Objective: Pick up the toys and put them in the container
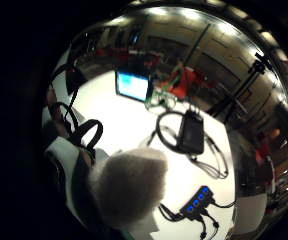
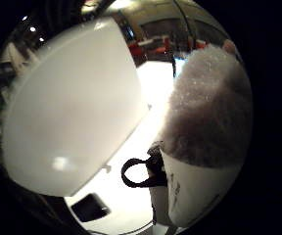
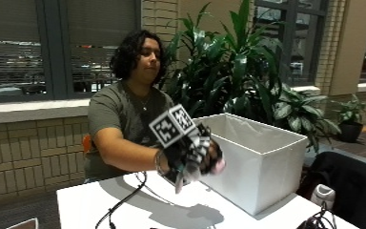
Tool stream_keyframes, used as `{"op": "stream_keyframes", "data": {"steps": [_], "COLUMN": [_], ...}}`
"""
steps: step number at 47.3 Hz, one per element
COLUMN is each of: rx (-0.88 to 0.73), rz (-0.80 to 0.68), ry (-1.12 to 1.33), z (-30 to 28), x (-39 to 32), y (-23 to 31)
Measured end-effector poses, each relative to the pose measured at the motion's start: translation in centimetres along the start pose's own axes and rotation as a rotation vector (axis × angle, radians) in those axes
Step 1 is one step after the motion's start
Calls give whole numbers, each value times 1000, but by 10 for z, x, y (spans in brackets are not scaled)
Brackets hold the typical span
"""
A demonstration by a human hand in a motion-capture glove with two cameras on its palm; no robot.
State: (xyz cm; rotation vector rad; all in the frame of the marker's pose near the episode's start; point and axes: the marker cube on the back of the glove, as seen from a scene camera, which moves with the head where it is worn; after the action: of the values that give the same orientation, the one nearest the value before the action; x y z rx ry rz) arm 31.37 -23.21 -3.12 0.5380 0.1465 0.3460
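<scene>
Outside view shows your gloved right hand raised above the worktop, just beside the white container, its fingers curled around a fuzzy grey toy close to your palm.

You get soft indoor light from overhead in the outside view; the gloved right hand is motion-blurred and drops a shadow on the white table. Both palm views bend hard at the rim, dark around it, with ceiling lamps glaring and the container washed pale.
</scene>
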Motion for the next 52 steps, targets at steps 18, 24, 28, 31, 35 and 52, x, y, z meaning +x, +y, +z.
{"op": "stream_keyframes", "data": {"steps": [18,24,28,31,35,52], "rx": [80,-63,-212,-278,-363,-482], "rz": [-325,-336,-338,-349,-323,-337], "ry": [-192,-70,-108,-75,-92,130], "z": [-151,-113,-103,-103,-112,-174], "x": [-234,-252,-259,-255,-249,-124], "y": [-121,-148,-148,-142,-126,83]}}
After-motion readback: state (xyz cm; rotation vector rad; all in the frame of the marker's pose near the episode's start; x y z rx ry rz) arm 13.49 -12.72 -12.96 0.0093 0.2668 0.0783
